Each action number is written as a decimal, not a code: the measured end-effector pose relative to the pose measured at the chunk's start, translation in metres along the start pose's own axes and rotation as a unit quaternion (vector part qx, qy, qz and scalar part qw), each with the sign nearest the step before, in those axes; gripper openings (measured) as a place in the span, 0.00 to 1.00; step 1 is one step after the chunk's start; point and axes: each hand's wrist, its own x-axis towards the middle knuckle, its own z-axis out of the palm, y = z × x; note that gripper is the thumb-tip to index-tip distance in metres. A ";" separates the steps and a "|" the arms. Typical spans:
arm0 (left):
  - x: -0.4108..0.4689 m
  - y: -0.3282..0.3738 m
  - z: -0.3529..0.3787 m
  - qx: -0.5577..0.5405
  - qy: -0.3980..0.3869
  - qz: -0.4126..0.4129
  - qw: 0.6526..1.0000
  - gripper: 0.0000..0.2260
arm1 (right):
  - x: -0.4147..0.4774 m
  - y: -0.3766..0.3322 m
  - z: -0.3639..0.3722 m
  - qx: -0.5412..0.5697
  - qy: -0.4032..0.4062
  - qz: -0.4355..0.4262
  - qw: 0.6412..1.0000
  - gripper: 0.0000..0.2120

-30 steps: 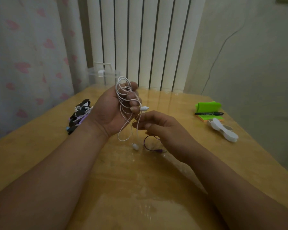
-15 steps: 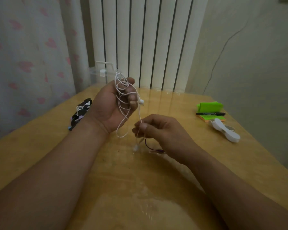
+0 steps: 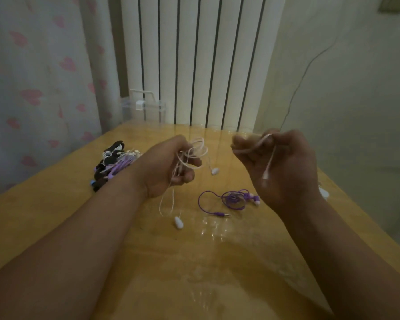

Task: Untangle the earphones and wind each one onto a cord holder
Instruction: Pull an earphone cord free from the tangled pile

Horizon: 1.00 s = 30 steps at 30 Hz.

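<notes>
Gripping a tangled bundle of thin white earphone cord (image 3: pixel 189 153), the left hand (image 3: pixel 166 167) is clenching its fingers round the loops, held up just left of the coiled purple earphones (image 3: pixel 234 199) that are lying on the table. The right hand (image 3: pixel 286 167), raised to the right of that purple coil, is pinching one white strand, whose free end is hanging down across the palm. One white earbud (image 3: pixel 214 171) is dangling just beyond the purple coil. A second white earbud (image 3: pixel 178 223) is sitting low to the coil's left, and whether it is touching the glossy yellow wooden table (image 3: pixel 217 273) cannot be told. Further left of the coil, behind the left wrist, a heap of black, purple and white earphones (image 3: pixel 112 166) is waiting. A clear plastic box (image 3: pixel 143 109) is standing well beyond the coil, at the table's far edge.

Assessment: untangling is under way and winding is not yet begun. Drawing the hands apart while the left is clamping the loops is risking a tighter knot. The dangling earbuds are also at risk of snagging the purple coil.
</notes>
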 end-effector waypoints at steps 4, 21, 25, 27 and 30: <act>0.006 -0.005 -0.001 -0.045 0.083 0.006 0.996 0.10 | 0.003 -0.005 -0.008 -0.114 0.060 0.037 0.991 0.11; -0.001 -0.005 0.006 0.299 0.201 0.182 0.915 0.20 | -0.012 0.005 -0.002 -0.514 -0.116 -0.006 0.850 0.06; -0.013 0.001 0.022 0.238 -0.091 0.145 0.956 0.18 | -0.012 0.002 -0.002 -0.417 -0.117 -0.012 0.901 0.07; -0.016 -0.001 0.026 0.228 -0.165 0.110 0.953 0.13 | -0.008 -0.002 -0.006 -0.355 -0.090 -0.024 0.930 0.08; -0.018 0.003 0.016 0.181 -0.165 0.125 0.961 0.12 | 0.001 -0.008 -0.018 -0.277 -0.006 -0.045 0.960 0.10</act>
